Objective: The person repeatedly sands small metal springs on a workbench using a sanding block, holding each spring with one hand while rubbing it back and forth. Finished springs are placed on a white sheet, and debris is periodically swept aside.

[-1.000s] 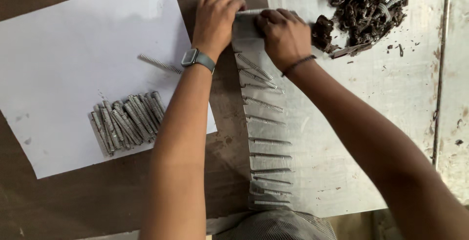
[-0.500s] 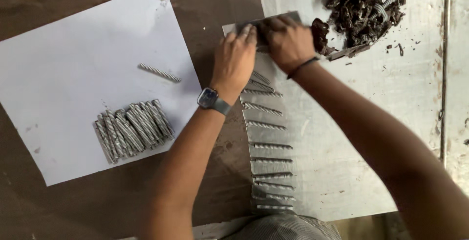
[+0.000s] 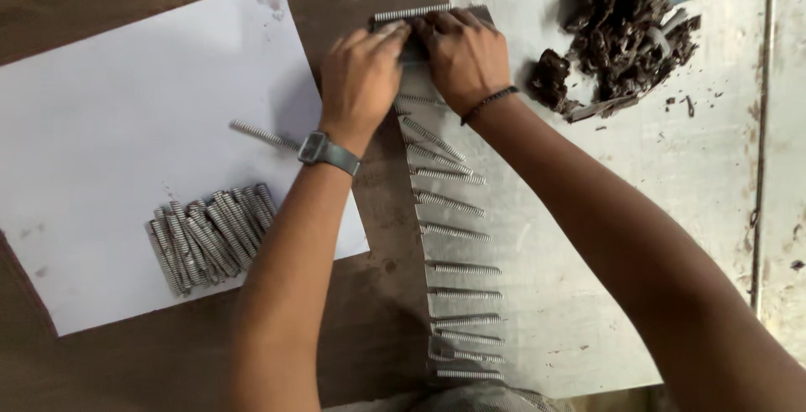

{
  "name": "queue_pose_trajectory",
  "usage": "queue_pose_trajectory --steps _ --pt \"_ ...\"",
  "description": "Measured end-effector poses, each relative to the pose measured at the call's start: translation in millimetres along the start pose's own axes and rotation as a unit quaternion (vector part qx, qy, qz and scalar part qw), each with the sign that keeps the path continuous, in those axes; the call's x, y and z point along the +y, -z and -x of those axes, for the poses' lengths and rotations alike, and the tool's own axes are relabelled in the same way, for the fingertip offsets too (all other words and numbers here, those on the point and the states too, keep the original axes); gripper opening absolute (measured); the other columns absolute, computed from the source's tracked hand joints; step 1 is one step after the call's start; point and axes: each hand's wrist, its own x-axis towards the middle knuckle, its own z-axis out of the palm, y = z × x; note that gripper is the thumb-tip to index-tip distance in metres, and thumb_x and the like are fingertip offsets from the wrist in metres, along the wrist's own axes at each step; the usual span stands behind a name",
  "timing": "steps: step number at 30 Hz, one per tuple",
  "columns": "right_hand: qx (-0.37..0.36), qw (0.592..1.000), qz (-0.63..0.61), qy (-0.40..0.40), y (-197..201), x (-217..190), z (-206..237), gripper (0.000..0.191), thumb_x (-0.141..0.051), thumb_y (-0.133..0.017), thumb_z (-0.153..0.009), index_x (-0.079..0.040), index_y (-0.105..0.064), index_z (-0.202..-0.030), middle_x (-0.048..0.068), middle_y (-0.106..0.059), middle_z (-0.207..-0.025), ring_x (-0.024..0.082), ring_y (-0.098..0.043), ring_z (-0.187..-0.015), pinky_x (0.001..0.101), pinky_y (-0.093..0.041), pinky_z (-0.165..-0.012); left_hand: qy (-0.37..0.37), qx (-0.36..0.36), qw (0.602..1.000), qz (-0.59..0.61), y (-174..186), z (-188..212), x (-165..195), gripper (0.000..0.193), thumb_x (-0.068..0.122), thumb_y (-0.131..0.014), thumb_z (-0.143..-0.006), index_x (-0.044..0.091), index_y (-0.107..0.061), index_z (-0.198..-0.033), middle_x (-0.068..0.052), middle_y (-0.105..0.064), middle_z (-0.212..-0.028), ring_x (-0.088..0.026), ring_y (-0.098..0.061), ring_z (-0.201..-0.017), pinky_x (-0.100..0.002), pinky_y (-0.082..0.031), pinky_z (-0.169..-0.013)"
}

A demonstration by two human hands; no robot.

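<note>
Fingers of both hands are clamped onto the far end of the spring strip — a long grey band with coiled metal springs lying across it like rungs. Left hand grips the end from the left, right hand from the right, fingertips meeting over the top rung.

What changed: a second ago the left hand sat further up and left, near the top edge of the white paper sheet; now it has pulled in tight beside the right hand, and both have shifted slightly down the strip. Half a second ago the flat end of the band was showing between the hands — now only the top spring pokes out above the fingers. My read: they are working one spring loose at that end.

Strip runs from the hands toward the person, straddling the edge between the dark wooden bench and the pale worn sheet on the right. About ten springs are seated on it, evenly spaced.

Outward from there:
- loose single spring on the paper, just left of the left wrist and its watch — same place as before
- bundle of freed springs lower on the paper, unchanged
- dark pile of scrap at upper right, untouched, near the right hand but apart from it
</note>
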Motion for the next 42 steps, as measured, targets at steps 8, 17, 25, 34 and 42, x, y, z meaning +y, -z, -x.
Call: queue_pose_trajectory --steps 8,17,25,34,42 --pt "0.007 1.0 0.011 -0.007 32 -2 3 0.02 -0.013 -0.066 -0.103 -0.018 -0.079 -0.117 0.004 -0.073 -0.122 0.024 -0.069 -0.113 0.0393 -0.06 -0.086 -0.048 0.03 0.998 -0.039 -9 -36 -42 0.033 -0.001 -0.075 -0.081 0.015 -0.076 -0.11 -0.003 -0.072 -0.119 -0.029 -0.062 -0.117 -0.042 -0.05 -0.098" --pt "-0.022 0.998 0.067 0.004 48 43 15 0.024 -0.015 -0.063 -0.097 -0.02 -0.078 -0.115 0.004 -0.075 -0.121 0.024 -0.069 -0.109 0.0394 -0.058 -0.087 -0.016 0.009 0.998 0.06 0 -4 22 0.051 0.026 -0.081 -0.088 0.001 -0.069 -0.131 -0.015 -0.072 -0.113 -0.035 -0.064 -0.105 -0.044 -0.053 -0.091" --pt "-0.068 0.997 -0.012 -0.032 -11 2 -5 0.028 -0.02 -0.05 -0.113 -0.002 -0.07 -0.121 0.014 -0.071 -0.123 0.032 -0.066 -0.118 0.0436 -0.058 -0.091 0.034 -0.031 0.995 -0.087 2 -12 29 0.032 0.009 -0.057 -0.1 0.002 -0.07 -0.128 -0.009 -0.071 -0.132 -0.03 -0.07 -0.101 -0.043 -0.053 -0.09" --pt "0.009 1.0 -0.022 -0.006 -19 6 -37 0.03 -0.015 -0.057 -0.099 -0.004 -0.071 -0.123 0.01 -0.072 -0.121 0.03 -0.066 -0.116 0.0426 -0.056 -0.092 0.017 -0.008 0.996 -0.09 -1 -24 -10 0.032 0.008 -0.063 -0.096 0.008 -0.073 -0.126 -0.006 -0.073 -0.127 -0.028 -0.068 -0.102 -0.044 -0.05 -0.087" --pt "0.047 0.999 0.027 -0.006 10 6 -38 0.026 -0.011 -0.06 -0.096 -0.014 -0.077 -0.115 0.005 -0.074 -0.123 0.027 -0.068 -0.112 0.041 -0.057 -0.089 -0.039 0.077 0.996 -0.038 5 -70 -56 0.043 0.0 -0.07 -0.067 0.01 -0.075 -0.108 -0.007 -0.072 -0.115 -0.032 -0.061 -0.112 -0.042 -0.051 -0.095"
